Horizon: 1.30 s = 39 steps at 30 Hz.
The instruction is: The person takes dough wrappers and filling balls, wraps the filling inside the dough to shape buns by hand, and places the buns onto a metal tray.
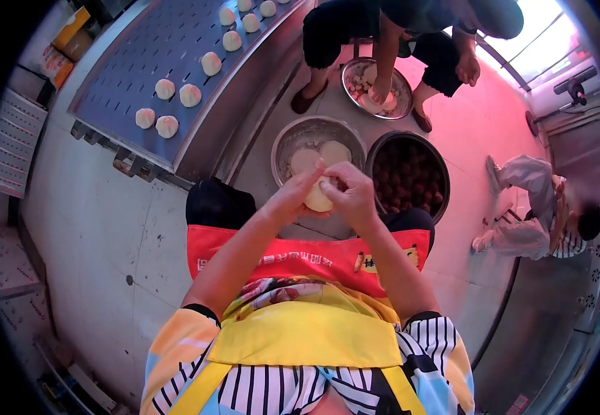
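Note:
In front of my lap I hold a pale round piece of dough (319, 199). My left hand (292, 194) cups it from the left side. The fingers of my right hand (350, 192) are closed on its right edge, with the thumb across its top. Just beyond my hands stands a metal bowl (283, 138) holding flat rounds of dough (334, 151). To its right is a dark tub (444, 162) filled with dark reddish-brown balls (400, 173).
A perforated metal table (124, 90) at upper left carries several shaped dough pieces (190, 95). Opposite me a person (410, 21) reaches into another metal bowl (406, 104) of dough. Another person (538, 207) sits at far right. Tiled floor (99, 228) lies around.

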Tool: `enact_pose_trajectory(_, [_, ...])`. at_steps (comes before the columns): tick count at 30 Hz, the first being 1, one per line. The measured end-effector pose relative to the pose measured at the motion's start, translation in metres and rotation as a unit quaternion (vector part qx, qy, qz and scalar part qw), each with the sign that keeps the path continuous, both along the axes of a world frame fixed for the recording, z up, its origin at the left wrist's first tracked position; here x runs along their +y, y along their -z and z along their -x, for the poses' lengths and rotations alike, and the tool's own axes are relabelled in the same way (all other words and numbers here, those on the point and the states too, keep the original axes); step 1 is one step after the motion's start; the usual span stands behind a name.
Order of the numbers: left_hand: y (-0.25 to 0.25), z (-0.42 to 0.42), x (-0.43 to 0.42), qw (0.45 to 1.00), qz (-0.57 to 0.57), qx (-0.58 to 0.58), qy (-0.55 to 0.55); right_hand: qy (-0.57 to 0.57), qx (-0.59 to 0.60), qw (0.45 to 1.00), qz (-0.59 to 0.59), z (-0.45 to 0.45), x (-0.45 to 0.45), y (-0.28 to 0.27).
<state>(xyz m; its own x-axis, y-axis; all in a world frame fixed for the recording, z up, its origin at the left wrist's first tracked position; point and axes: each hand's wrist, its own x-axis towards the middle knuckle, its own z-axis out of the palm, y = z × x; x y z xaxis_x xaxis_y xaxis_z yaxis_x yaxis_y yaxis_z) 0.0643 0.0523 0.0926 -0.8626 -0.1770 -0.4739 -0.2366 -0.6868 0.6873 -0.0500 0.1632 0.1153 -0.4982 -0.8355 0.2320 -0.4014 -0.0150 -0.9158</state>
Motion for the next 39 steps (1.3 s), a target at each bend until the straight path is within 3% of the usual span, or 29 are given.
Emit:
enact_pose_trajectory(3, [0.004, 0.002, 0.004, 0.996, -0.077, 0.014, -0.043, -0.038, -0.013, 0.997, -0.064, -0.003, 0.005, -0.019])
enact_pose_trajectory(6, [0.000, 0.003, 0.003, 0.981, -0.179, 0.051, -0.052, 0.074, 0.097, 0.991, 0.048, -0.006, 0.005, -0.029])
enact_pose_trajectory(8, [-0.005, 0.010, 0.004, 0.969, -0.227, 0.083, -0.047, 0.020, 0.039, 0.999, 0.027, -0.013, 0.003, -0.015])
enact_pose_trajectory(11, [-0.006, 0.011, 0.007, 0.987, -0.156, 0.037, 0.007, 0.002, -0.014, 1.000, -0.008, -0.018, 0.008, -0.004])
enact_pose_trajectory(17, [-0.015, 0.022, 0.022, 0.985, -0.056, 0.066, -0.151, 0.028, -0.146, 0.987, 0.054, -0.018, -0.002, 0.010])
enact_pose_trajectory(20, [-0.042, 0.009, -0.002, 0.999, -0.027, 0.008, 0.036, -0.016, -0.178, 0.983, 0.049, -0.019, -0.004, -0.016])
enact_pose_trajectory(23, [-0.016, 0.017, 0.010, 0.994, -0.037, 0.101, -0.036, -0.005, -0.192, 0.980, 0.048, -0.016, -0.001, -0.005])
enact_pose_trajectory(26, [-0.030, 0.017, 0.036, 0.981, -0.061, 0.068, -0.173, 0.014, -0.154, 0.987, 0.031, -0.009, -0.006, 0.008])
enact_pose_trajectory(27, [-0.026, 0.015, 0.032, 0.987, -0.056, 0.065, -0.133, 0.016, -0.134, 0.991, 0.018, -0.008, -0.005, 0.008])
enact_pose_trajectory(30, [-0.018, 0.009, 0.012, 0.997, -0.037, 0.062, -0.027, -0.136, -0.285, 0.948, -0.048, -0.003, 0.006, -0.030])
enact_pose_trajectory(32, [-0.028, 0.005, 0.009, 0.998, -0.016, 0.056, 0.035, -0.072, -0.193, 0.978, -0.030, -0.007, 0.007, -0.016])
enact_pose_trajectory(34, [-0.026, 0.015, 0.020, 0.995, -0.008, 0.070, -0.071, -0.012, -0.090, 0.996, -0.001, -0.007, -0.003, -0.009])
enact_pose_trajectory(35, [-0.026, 0.016, 0.026, 0.990, -0.008, 0.073, -0.123, -0.019, -0.094, 0.995, 0.031, -0.008, -0.004, -0.006])
enact_pose_trajectory(37, [-0.034, 0.010, 0.014, 0.997, 0.010, 0.053, -0.051, -0.028, -0.101, 0.990, 0.093, -0.013, -0.005, -0.013])
enact_pose_trajectory(39, [-0.028, 0.007, 0.013, 0.998, 0.007, 0.058, -0.025, -0.068, -0.167, 0.983, 0.032, -0.013, 0.002, -0.025])
